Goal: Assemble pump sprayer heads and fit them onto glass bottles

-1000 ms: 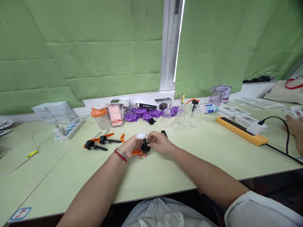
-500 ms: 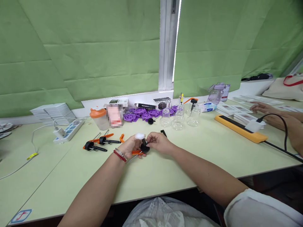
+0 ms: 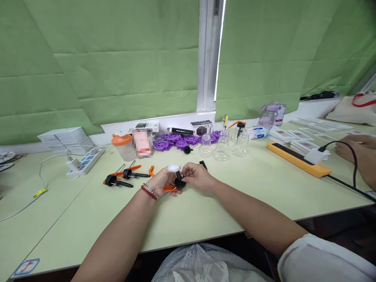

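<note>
Pale green table (image 3: 205,211) is seen running under both forearms, with green blinds hung across the window behind it. Just above the table's middle, a small black pump cap (image 3: 179,183) is held between the two hands: a round black collar with a short black stem rising from it, and an orange piece showing under it. The left hand (image 3: 161,182) is curled around the cap from the left, fingers closed on its lower part; a white wrap is worn on one fingertip and a red band with a bracelet on the wrist. The right hand (image 3: 197,177) is closed on the cap from the right, thumb and forefinger pinched at the stem.

Left of the cap, two more black pump heads with orange tubes (image 3: 122,178) are laid flat on the table, with an orange clip (image 3: 151,171) just beside the left hand. Beyond the cap, three clear glass bottles (image 3: 222,147) are stood in a row, with a heap of purple wheel-shaped parts (image 3: 176,141) to their left and an orange-lidded cup (image 3: 122,145) further left. Far left of the cap, a white power strip (image 3: 84,161) is placed near a stack of white cards. Right of the cap, an orange power strip (image 3: 296,159) is laid, and another person's hand (image 3: 349,149) is rested past it.
</note>
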The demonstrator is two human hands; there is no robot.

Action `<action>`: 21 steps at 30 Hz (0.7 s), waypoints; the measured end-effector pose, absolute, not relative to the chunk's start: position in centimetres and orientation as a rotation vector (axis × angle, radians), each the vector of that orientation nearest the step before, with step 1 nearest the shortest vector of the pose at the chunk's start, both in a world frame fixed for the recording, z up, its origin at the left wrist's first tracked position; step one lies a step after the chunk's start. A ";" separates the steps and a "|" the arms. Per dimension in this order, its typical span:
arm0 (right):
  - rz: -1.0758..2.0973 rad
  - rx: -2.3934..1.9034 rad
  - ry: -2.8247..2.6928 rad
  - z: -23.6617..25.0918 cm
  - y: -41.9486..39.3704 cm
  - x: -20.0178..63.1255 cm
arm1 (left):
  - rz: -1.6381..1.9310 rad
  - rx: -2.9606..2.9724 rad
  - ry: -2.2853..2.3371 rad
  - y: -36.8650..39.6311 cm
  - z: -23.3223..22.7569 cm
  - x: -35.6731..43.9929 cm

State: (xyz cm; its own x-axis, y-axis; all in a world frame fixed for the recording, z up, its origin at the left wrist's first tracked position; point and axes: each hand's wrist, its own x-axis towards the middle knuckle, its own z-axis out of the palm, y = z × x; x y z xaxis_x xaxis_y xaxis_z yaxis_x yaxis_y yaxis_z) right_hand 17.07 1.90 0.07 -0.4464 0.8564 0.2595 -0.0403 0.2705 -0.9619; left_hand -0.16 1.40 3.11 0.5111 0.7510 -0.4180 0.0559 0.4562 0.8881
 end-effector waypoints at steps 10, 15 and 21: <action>1.270 -0.748 -1.716 0.1 2.0 17.1 | 0.518 1.037 0.946 1.2 3.3 -0.1; 1.249 -0.747 -1.734 -0.1 2.1 17.1 | 0.512 1.039 0.951 1.3 3.3 0.0; 1.258 -0.741 -1.729 0.0 2.1 17.2 | 0.504 1.042 0.960 1.3 3.2 -0.1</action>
State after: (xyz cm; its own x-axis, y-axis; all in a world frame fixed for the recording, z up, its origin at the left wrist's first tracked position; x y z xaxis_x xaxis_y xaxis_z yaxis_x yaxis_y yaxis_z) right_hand 17.21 2.05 0.01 -0.4626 0.8377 0.2902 -0.0181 0.3184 -0.9478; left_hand -0.06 1.29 3.22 0.5151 0.7471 -0.4201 0.0784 0.4470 0.8911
